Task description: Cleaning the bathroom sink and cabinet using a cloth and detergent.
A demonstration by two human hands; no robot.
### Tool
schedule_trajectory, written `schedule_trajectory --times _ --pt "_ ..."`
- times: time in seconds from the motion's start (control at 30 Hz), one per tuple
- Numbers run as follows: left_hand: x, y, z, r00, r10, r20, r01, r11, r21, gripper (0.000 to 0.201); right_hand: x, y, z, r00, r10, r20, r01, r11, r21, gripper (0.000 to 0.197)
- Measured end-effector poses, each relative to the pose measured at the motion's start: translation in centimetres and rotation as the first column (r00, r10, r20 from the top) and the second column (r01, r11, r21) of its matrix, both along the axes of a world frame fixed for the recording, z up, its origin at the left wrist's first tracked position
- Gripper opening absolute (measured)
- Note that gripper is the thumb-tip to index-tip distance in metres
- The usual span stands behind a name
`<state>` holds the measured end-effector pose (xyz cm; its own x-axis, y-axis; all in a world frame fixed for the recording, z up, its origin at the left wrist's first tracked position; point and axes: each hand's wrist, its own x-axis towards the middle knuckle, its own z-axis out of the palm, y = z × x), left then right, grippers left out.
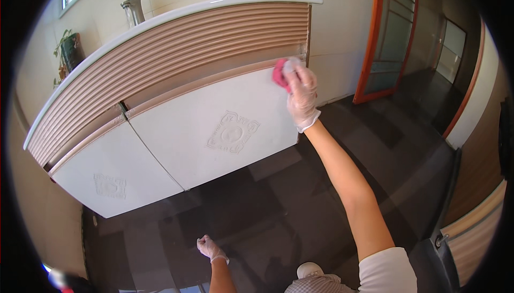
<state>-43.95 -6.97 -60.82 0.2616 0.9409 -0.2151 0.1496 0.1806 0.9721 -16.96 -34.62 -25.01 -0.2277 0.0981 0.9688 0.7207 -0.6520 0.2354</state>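
My right hand [303, 92], in a clear disposable glove, grips a bunched pink cloth [279, 75]. The cloth presses on the upper right corner of a vanity cabinet's white door [182, 127], just under its brownish-pink top trim. An embossed square ornament [232, 133] decorates the door's middle. Low in the picture, away from the cabinet, my left hand [210, 247] is gloved too and curled into a fist above the dark floor. Nothing shows in its fingers.
The vanity's white countertop [214, 1] carries a chrome faucet [134, 8] and a potted plant [70, 52]. A second white door [101, 170] adjoins on the left. At the right, an orange-framed glass door [388, 41] stands ajar. Dark tiles [257, 207] cover the floor.
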Motion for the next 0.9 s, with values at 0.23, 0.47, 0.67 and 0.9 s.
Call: schedule_trajectory --times 0.23,0.47,0.67,0.9 --pt "-0.1 0.2 1.9 0.999 0.041 -0.028 -0.047 0.973 -0.228 0.012 -1.5 3.0 -1.9 0.915 0.171 -0.364 0.082 0.806 0.586 0.055" --pt "-1.4 0.4 1.1 0.994 0.073 -0.078 -0.093 0.951 -0.294 0.011 -4.4 0.5 -13.3 0.904 -0.183 -0.386 0.015 0.916 -0.401 0.027" --pt "-1.2 0.5 -0.3 0.998 0.046 -0.039 -0.05 0.991 -0.126 0.008 -3.0 -1.5 -13.2 0.988 -0.138 -0.076 0.018 0.578 -0.816 0.041" --pt "-0.5 0.0 1.5 0.99 0.135 -0.027 -0.137 0.987 -0.084 0.014 -2.3 6.2 -1.1 0.999 -0.028 0.042 0.03 0.997 -0.071 0.034"
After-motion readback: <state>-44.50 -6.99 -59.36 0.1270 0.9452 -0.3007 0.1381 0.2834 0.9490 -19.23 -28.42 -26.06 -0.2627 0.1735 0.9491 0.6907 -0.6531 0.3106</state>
